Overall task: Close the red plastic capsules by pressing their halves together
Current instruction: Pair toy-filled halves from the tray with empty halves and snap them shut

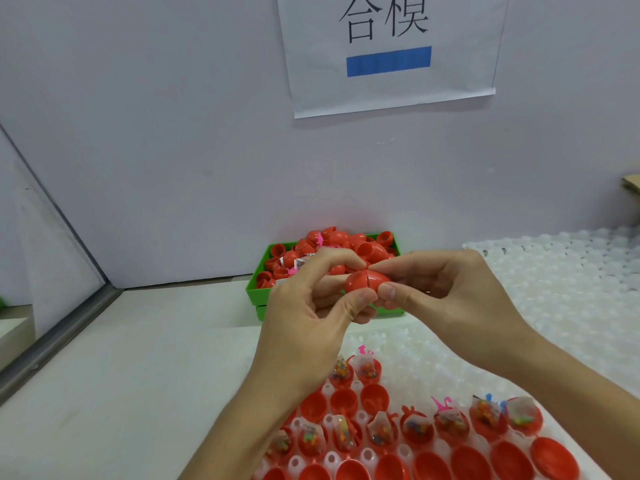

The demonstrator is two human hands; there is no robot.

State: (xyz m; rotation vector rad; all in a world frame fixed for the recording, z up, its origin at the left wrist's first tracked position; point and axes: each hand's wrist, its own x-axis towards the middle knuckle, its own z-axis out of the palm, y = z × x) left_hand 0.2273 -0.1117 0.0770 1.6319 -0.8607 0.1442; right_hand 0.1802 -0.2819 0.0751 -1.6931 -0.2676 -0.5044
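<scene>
While both hands meet in the middle of the frame, a red capsule [366, 280] sits pinched between them, lying sideways with a thin dark seam running round its middle where the two halves meet. The left hand [311, 306] has its thumb curled under the capsule's left half and its index finger arched over the top, so it's clamped on that side. The right hand [446, 289] does the same thing on the right half, thumb tip pressed against the lower front, fingers bent over the top. The two thumbs nearly touch just under the seam.

Right behind the hands, a bit above centre, there's a green bin [254, 289] heaped with loose red capsule halves [363, 249], plus some pink bits and small packets mixed in. It's pushed up against a pale partition wall [173, 150].

Down in the lower part of the frame, under the forearms, a clear plastic tray [388, 344] holds rows of open red halves [382, 433]. Some of them have little bags of colourful beads [377, 429] inside, others look empty. More clear trays [571, 271] are stacked on the right side of the frame.

Top centre, a white paper sign [388, 64] with big black characters and a blue bar hangs on the wall. Everything rests on a white table [138, 375].
</scene>
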